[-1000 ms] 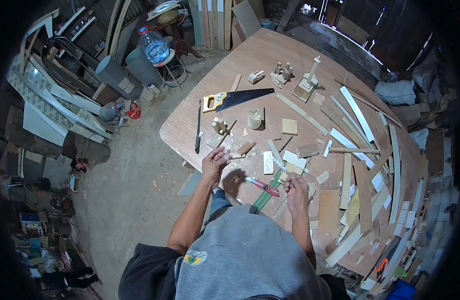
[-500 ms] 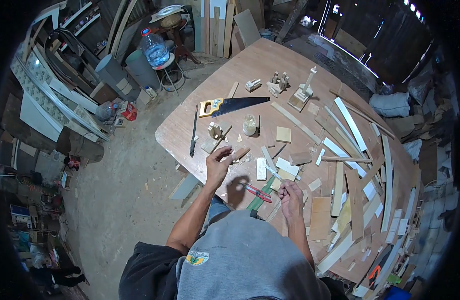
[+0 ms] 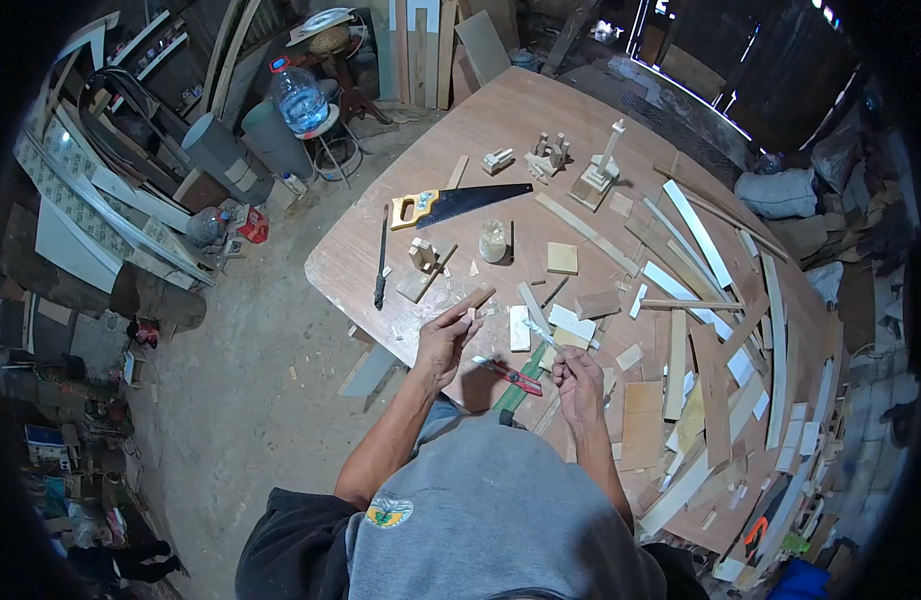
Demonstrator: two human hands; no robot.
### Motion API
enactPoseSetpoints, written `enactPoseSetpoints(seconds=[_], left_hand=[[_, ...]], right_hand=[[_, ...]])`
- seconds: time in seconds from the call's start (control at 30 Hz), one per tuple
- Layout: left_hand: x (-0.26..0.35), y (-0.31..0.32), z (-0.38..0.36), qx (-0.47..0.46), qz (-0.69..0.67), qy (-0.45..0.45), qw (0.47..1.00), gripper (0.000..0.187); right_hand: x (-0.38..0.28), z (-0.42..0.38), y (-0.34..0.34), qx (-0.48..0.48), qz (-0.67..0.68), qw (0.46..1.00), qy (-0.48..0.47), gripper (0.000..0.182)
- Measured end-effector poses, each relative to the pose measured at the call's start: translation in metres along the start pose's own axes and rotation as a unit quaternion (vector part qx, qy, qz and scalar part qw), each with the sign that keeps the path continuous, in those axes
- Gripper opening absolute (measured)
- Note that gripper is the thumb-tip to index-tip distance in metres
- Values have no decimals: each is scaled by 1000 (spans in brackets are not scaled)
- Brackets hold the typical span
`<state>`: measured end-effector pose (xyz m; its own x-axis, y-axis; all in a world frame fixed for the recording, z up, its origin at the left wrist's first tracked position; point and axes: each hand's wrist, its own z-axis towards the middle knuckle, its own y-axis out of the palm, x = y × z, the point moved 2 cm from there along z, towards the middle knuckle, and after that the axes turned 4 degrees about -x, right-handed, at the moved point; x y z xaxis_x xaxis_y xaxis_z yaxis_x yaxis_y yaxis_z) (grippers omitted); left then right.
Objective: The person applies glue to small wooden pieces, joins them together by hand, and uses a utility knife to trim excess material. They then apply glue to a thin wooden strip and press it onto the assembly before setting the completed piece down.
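My left hand (image 3: 443, 345) pinches a small brown wood strip (image 3: 477, 299) near the front edge of the table. Pale glue covers the tip of a thin stick (image 3: 542, 335) held between the fingers of my right hand (image 3: 580, 382). A white block (image 3: 520, 328) lies between the two hands. Below it rests a red-handled cutter (image 3: 512, 375) across a green strip (image 3: 525, 388). Further back stands a jar (image 3: 494, 242) with whitish contents. To its left, a small wooden assembly (image 3: 422, 254) sits on a thin board.
A handsaw (image 3: 455, 204) and a long dark file (image 3: 382, 262) lie on the left of the table (image 3: 355, 225). Small wooden models, including a tower (image 3: 608, 160), stand at the back. Scrap strips (image 3: 715, 400) crowd the right side. A water jug (image 3: 300, 98) stands on a stool beyond.
My left hand has closed on the small brown wood strip, its fingers having been apart before. My right hand still holds the glue-tipped stick, nearly in place. The view has shifted slightly.
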<state>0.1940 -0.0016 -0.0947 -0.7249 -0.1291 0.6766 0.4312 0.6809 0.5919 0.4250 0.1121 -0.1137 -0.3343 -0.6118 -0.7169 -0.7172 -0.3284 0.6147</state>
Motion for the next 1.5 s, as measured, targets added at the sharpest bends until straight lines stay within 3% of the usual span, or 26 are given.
enactPoseSetpoints(seconds=[0.4, 0.67, 0.8, 0.87, 1.07, 1.3, 1.4, 1.5], left_hand=[[-23, -3, -16, -12, 60, -8, 998, 37], [-18, 4, -28, -84, -4, -14, 996, 36], [-21, 4, -31, -76, -7, -1, 997, 34], [-24, 1, -31, -44, 95, 33, 994, 35], [-21, 8, -38, -14, 118, -3, 993, 33], [-25, 5, -36, -70, 50, 11, 996, 35], [-26, 2, -34, -63, 110, 27, 992, 33], [-22, 10, -41, -63, 67, 6, 996, 32]], right_hand=[[0, -8, -1, -7, 20, 1000, -4, 11], [-10, -16, 18, -44, -10, 999, -17, 14], [-11, -19, 18, -46, -8, 999, -18, 15], [-8, -20, 16, -43, -12, 999, -21, 14], [-5, -22, 15, -33, -29, 999, -29, 15], [-1, -23, 14, -32, -45, 998, -30, 14], [-2, -24, 13, -25, -42, 998, -30, 13], [-4, -28, 14, -28, -33, 999, -29, 12]])
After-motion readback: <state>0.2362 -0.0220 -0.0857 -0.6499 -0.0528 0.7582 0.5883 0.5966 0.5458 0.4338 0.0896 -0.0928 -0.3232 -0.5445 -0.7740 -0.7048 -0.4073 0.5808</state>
